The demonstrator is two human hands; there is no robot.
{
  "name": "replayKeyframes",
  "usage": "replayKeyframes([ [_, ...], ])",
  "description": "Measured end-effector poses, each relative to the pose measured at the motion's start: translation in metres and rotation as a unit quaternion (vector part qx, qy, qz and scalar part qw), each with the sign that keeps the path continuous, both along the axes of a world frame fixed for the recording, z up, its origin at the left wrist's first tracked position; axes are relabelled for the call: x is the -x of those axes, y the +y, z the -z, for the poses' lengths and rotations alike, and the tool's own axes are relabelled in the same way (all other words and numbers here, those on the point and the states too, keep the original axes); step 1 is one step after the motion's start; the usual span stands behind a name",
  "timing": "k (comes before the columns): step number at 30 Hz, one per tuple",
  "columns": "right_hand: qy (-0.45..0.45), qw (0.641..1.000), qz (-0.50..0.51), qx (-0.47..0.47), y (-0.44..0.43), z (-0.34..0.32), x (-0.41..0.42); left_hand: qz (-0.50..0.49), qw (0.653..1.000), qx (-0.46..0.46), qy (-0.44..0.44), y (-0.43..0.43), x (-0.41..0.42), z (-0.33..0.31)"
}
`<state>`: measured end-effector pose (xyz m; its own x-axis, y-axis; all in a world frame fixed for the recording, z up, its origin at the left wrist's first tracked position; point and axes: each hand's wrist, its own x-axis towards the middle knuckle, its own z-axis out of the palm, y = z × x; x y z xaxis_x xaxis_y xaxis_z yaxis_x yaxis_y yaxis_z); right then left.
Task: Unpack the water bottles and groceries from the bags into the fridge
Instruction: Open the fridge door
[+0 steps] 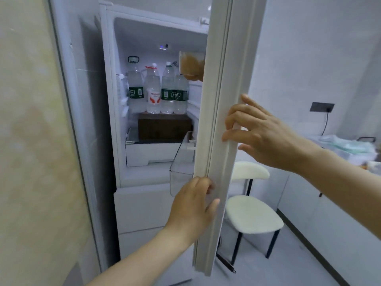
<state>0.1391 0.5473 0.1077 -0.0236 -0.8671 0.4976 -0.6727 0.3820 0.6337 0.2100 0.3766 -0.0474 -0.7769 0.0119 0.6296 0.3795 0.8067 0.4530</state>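
Note:
The white fridge door [218, 100] stands partly open, edge-on to me. My right hand [259, 133] grips its outer edge at mid height. My left hand [195, 205] holds the door's lower inner edge, just under a clear door bin [181, 168]. Inside the fridge [123, 104], several large water bottles [158, 89] stand on a shelf, most with green labels and one with a red and white label. Below them sits a dark brown box [165, 129]. A packet of brownish food [191, 65] rests in an upper door rack.
A white cushioned chair with black legs [253, 217] stands right of the door. White counter cabinets [329, 213] run along the right, with pale bags [346, 147] on top. A yellowish wall [31, 141] fills the left. A white drawer [156, 153] lies under the fridge shelf.

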Motion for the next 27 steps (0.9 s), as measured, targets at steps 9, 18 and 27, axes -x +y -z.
replayKeyframes([
  [9,-0.045,0.994,0.095,0.0,0.096,0.016,-0.006,-0.022,0.994,0.105,0.014,0.037,0.036,0.0],
  [18,-0.047,0.991,0.115,0.055,0.177,0.03,0.027,-0.03,0.987,0.154,-0.045,0.097,0.075,0.005],
  [27,-0.089,0.958,0.151,0.227,0.212,0.051,0.06,-0.014,0.983,0.181,-0.041,0.158,0.121,0.013],
])
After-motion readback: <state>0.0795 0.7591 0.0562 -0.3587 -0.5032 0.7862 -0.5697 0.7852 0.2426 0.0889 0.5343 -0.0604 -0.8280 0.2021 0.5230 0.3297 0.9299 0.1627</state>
